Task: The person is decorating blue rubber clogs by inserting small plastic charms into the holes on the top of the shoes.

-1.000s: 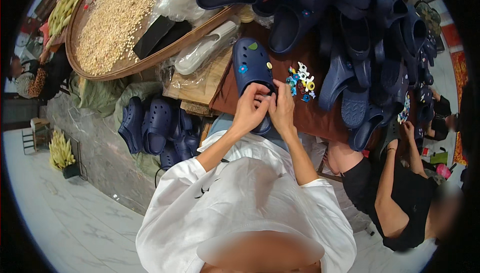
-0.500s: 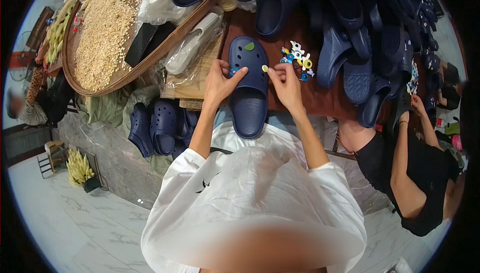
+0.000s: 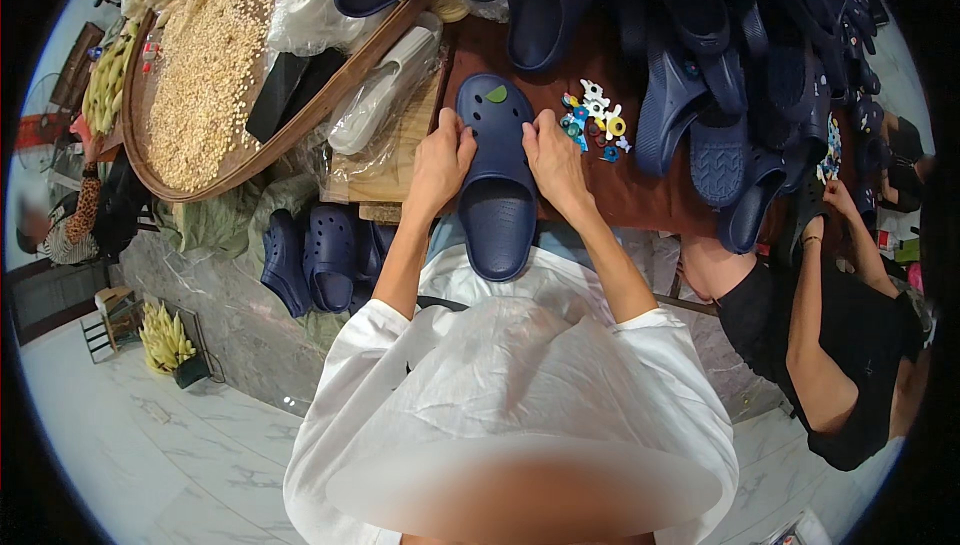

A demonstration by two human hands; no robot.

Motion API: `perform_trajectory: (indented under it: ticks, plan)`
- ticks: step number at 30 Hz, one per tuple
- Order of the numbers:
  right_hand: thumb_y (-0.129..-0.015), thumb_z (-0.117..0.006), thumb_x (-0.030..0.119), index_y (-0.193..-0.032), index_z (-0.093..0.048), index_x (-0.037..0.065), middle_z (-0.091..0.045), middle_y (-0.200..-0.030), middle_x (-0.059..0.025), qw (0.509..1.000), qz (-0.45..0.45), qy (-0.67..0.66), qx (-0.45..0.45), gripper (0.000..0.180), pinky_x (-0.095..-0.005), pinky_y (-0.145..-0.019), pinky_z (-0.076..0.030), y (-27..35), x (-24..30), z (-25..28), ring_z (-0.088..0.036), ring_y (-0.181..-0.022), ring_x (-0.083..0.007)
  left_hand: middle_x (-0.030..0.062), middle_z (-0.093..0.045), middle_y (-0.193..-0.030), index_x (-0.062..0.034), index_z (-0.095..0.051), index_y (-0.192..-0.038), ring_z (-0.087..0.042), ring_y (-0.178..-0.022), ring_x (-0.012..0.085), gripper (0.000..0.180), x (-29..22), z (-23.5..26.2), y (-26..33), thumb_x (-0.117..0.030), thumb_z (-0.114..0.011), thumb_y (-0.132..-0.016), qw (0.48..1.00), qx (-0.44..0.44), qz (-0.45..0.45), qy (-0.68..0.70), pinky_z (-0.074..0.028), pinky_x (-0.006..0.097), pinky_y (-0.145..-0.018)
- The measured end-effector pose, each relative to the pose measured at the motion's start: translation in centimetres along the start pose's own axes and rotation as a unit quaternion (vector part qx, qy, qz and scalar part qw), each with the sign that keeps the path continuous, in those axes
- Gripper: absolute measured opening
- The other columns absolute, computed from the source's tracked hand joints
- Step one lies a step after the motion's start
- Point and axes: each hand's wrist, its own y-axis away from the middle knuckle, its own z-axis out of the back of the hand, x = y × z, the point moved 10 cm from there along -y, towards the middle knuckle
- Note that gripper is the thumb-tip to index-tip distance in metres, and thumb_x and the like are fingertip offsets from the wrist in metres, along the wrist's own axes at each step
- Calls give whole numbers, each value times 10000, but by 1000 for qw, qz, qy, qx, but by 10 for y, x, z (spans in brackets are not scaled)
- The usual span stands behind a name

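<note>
A navy-blue clog (image 3: pixel 499 210) lies between my hands, toe pointing away and heel at the table's near edge. A green half-round charm (image 3: pixel 496 94) sits on its toe. My left hand (image 3: pixel 440 162) grips the clog's left side, fingers curled at the rim. On the right side, my right hand (image 3: pixel 556 161) is closed on the clog, thumb pressed near the vent holes. The yellow charm seen earlier is hidden, as is the blue and red one at the left thumb. A small pile of colourful charms (image 3: pixel 603 122) rests right of the clog.
Many navy clogs (image 3: pixel 716 157) are heaped to the right and far side. A woven tray of corn kernels (image 3: pixel 200 85) and a plastic-wrapped white clog (image 3: pixel 385 85) are at the left. More clogs (image 3: pixel 331 257) stand below. Someone in black (image 3: pixel 830 345) works at the right.
My right hand has moved from holding a small yellow charm beside the clog to gripping its right side. My left thumb has shifted from the clog's top toward its left edge.
</note>
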Motion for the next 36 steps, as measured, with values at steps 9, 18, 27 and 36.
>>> perform_trajectory:
  ticks: [9,18,27,36]
  plan:
    - [-1031,-441,157,-1003,-424,8,-624,-829,-289,999,-38,-29,15,152,-580,-666,-459,8,-19,11,-616,-790,-504,32,-516,-741,-9,-537,-1022,-502,-659,119,173,62,-31,25,-75,-378,-1011,948,-50,63,309,-443,297,-631]
    - [-1030,-428,133,-1023,-411,-5,-618,-824,-294,997,-68,18,20,139,-573,-669,-475,9,-11,3,-617,-786,-507,33,-575,-755,-29,-615,-1032,-554,-693,104,168,-38,22,23,-72,-453,-1021,962,-110,1,249,-451,266,-648]
    - [-1041,-383,136,-1026,-490,14,-665,-890,-242,993,-86,-83,-18,163,-559,-729,-480,13,-42,6,-643,-856,-470,94,-622,-707,-35,-630,-1008,-642,-654,209,172,-9,13,13,-85,-465,-998,979,-119,20,166,-495,349,-631]
    - [-1038,-410,159,-1177,-488,1,-641,-941,-276,979,-162,-82,-93,224,-525,-732,-481,18,-84,54,-655,-787,-434,187,-678,-901,-37,-645,-1044,-655,-842,398,152,-116,-28,-23,-143,-592,-949,984,-30,-155,83,-511,442,-725]
